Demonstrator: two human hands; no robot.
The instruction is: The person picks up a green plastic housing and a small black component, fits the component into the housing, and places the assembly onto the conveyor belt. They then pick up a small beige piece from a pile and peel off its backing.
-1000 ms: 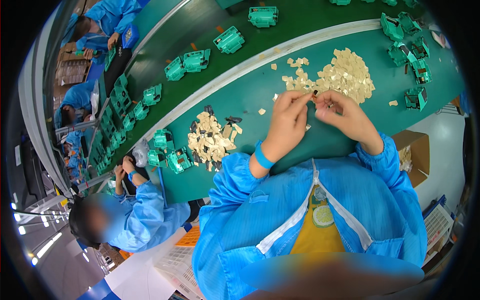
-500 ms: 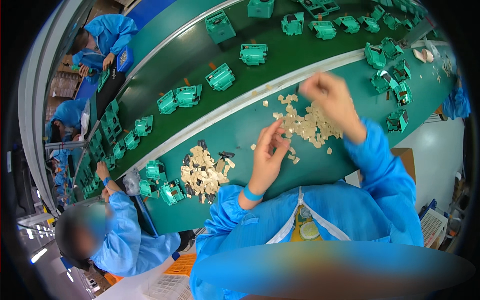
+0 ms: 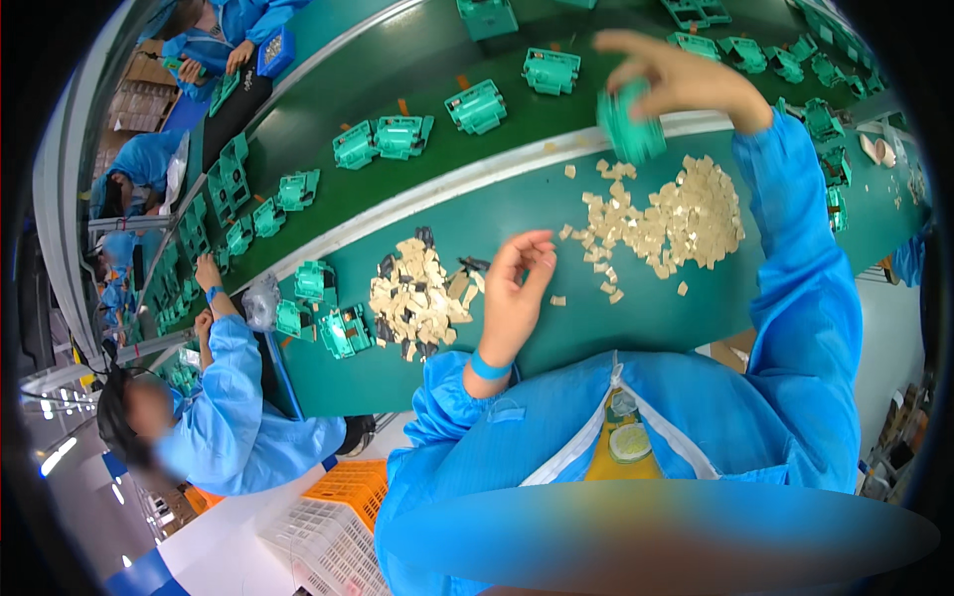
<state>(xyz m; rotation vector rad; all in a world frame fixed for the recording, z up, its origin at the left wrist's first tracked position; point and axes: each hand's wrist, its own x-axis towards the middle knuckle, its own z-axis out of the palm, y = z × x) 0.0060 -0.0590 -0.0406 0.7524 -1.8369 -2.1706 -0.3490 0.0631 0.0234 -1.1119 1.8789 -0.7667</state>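
My right hand (image 3: 681, 81) reaches out over the near rail of the conveyor. It grips a green plastic housing (image 3: 632, 127), blurred by motion, with thumb and some fingers while one finger points out to the left. Nearer to me, my left hand (image 3: 515, 298) hovers over the green table with its fingers loosely curled and apart from the thumb; nothing shows in it. To its right spreads a heap of small beige square pieces (image 3: 696, 219). On its left lies a mixed pile of beige and black pieces (image 3: 417, 298).
Several green housings (image 3: 477, 107) stand along the dark green conveyor (image 3: 397, 189) beyond a pale rail (image 3: 437, 195). More housings (image 3: 344, 332) sit at the table's left, beside a clear plastic bag (image 3: 261, 302). A co-worker (image 3: 234, 407) in blue works at left; crates (image 3: 318, 541) stand below.
My right hand has gone from above the beige heap out to the conveyor rail, and a green housing is now in its grip. My left hand stays low over the table. The whole view has shifted.
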